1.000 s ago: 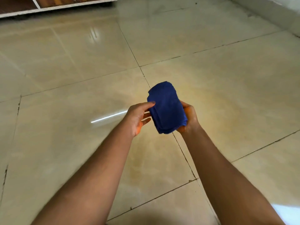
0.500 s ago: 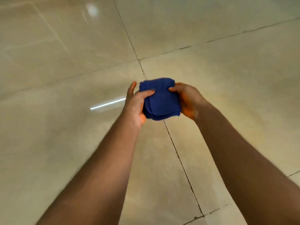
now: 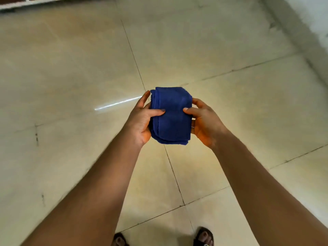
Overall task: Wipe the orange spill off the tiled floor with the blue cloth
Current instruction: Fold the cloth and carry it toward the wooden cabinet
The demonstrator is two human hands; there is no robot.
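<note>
A folded blue cloth [image 3: 171,115] is held up in front of me, well above the tiled floor [image 3: 71,71]. My left hand [image 3: 142,119] grips its left side, thumb pressed on top. My right hand [image 3: 204,121] grips its right side the same way, thumb on the upper face. A faint yellowish-orange tint [image 3: 154,174] lies on the tiles below the cloth, around the grout line. No distinct orange puddle shows.
My two sandalled feet [image 3: 203,237] stand at the bottom edge. A wall base [image 3: 301,41] runs along the upper right. The white lower edge of a piece of furniture [image 3: 35,2] sits at the top left. A bright light streak [image 3: 117,103] reflects off the floor.
The cloth has turned so its long side runs away from me, and both thumbs now press on its top. The view has tilted down, bringing my feet into sight.
</note>
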